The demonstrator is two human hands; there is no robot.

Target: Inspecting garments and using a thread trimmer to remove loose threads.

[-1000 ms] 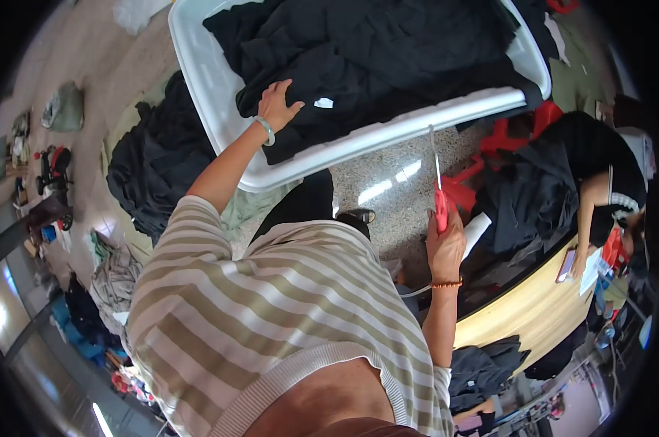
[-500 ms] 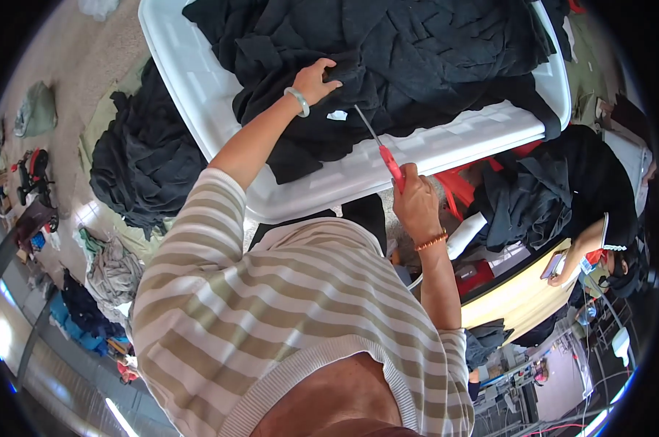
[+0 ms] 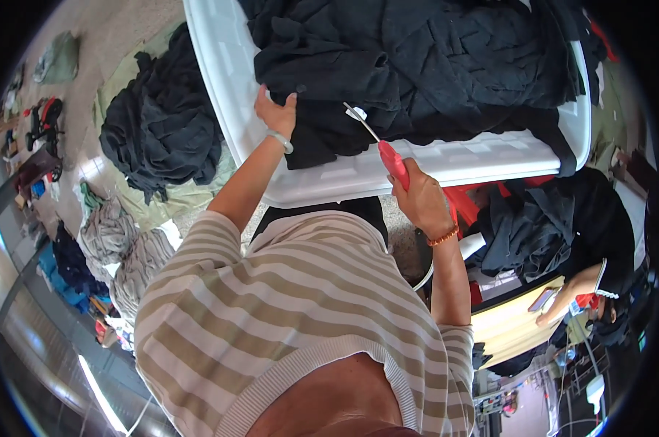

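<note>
My left hand [image 3: 276, 116] is at the left edge of the black cloth [image 3: 322, 73], thumb and forefinger apart and fingertips against it. A pale bangle circles that wrist. My right hand [image 3: 422, 197] is closed round a red-handled tool [image 3: 392, 162] with a long, thin metal blade. Its tip points up and left, over the cloth, beside a small white tag [image 3: 355, 113]. Whether the blade is single or a closed pair cannot be made out. The cloth lies heaped in a large white plastic tub [image 3: 453, 154] in front of me.
A heap of dark cloth [image 3: 158, 124] lies on a greenish sheet left of the tub. More dark cloth [image 3: 526, 229] and red strips [image 3: 464, 202] are at the right. Another person's hand [image 3: 555, 306] holds a phone by a light wooden tabletop [image 3: 515, 328]. Greyish cloth [image 3: 111, 233] lies farther left.
My left hand has moved left and slightly down along the cloth, toward the tub's side. The tool stays in my right hand; its blade tip is now beside the white tag.
</note>
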